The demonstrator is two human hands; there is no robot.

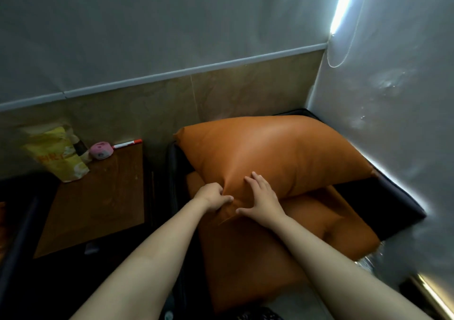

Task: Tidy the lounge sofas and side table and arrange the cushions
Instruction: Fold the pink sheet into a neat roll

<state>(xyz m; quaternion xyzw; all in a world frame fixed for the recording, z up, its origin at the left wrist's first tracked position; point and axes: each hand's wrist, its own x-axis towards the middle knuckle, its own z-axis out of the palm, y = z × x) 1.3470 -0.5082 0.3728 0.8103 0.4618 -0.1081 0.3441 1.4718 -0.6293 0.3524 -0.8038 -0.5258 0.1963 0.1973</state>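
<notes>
An orange leather cushion leans tilted against the back of a dark sofa in the room's corner. It rests on the orange seat pad. My left hand pinches the cushion's near lower corner. My right hand lies flat on the cushion's front face beside it, fingers spread. A wooden side table stands to the left of the sofa.
On the side table's far edge stand a yellow snack bag, a pink round object and a red-capped marker. A second dark sofa arm borders the table's left. Walls close in behind and on the right.
</notes>
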